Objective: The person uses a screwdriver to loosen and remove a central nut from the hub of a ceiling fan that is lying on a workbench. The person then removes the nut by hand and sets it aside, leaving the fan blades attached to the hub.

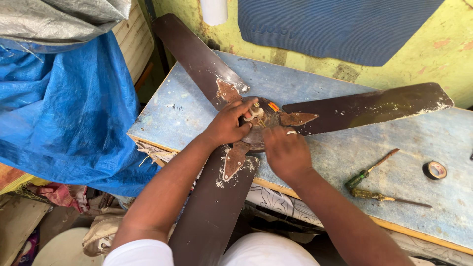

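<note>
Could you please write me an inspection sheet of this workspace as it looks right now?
Surface: worn blue table, paint scuffed and flaking, against a yellow-green wall.
Job's things: brown three-bladed ceiling fan lying flat; one blade overhangs the near edge; rusty hub with white fittings.
Clutter: two green-handled screwdrivers and a roll of black tape at right.
Hands: left hand fingering the hub's top; right hand resting on the hub's near side, ring on one finger.
Cables: nothing seen.
Surroundings: blue tarpaulin at left, blue mat on the wall, cloth bundles on the floor.
</note>
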